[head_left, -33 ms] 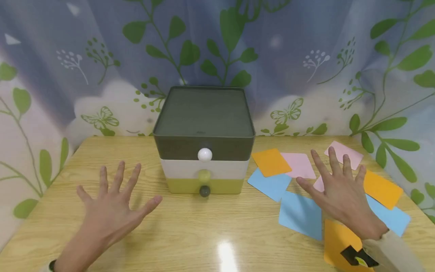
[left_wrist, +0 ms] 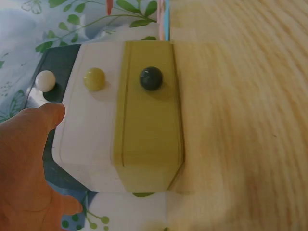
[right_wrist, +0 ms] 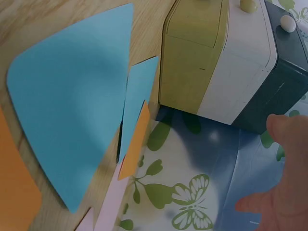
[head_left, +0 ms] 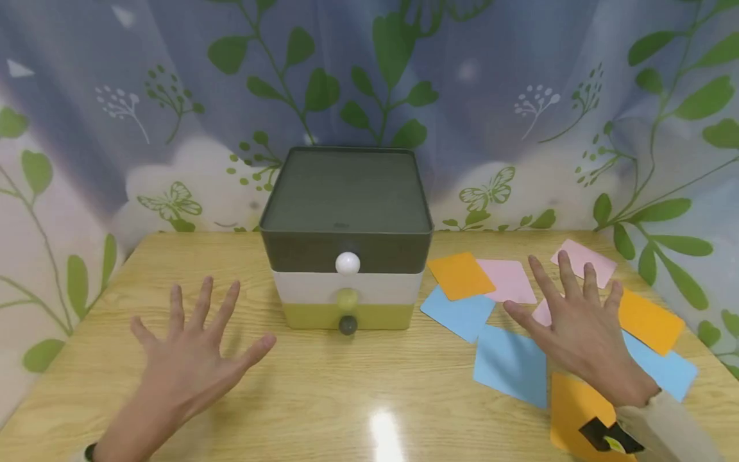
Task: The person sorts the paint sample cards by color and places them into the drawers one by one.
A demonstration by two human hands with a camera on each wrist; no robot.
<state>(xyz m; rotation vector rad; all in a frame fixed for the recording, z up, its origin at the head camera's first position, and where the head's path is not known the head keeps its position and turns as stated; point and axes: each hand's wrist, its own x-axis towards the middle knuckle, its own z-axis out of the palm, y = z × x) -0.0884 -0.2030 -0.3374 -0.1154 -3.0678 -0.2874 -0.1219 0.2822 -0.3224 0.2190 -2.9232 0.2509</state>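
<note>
My left hand [head_left: 185, 359] is held over the table, fingers straight and spread, holding nothing. On the right, my other hand [head_left: 577, 327] has its fingers spread the same way above scattered cards, with nothing in it. Between the hands stands a three-tier drawer box [head_left: 346, 250], dark green on top, white in the middle and olive at the bottom. Each tier has a round knob: a white knob [head_left: 348, 264], a yellow knob [left_wrist: 94, 79] and a dark knob [left_wrist: 151, 78]. All three drawers look closed.
Several cards lie on the wooden table [head_left: 323, 391]: blue cards [right_wrist: 72, 101], orange cards [head_left: 460, 276] and pink cards [head_left: 509, 281], some overlapping. A leaf-patterned curtain [head_left: 173, 77] hangs behind the table and along both sides.
</note>
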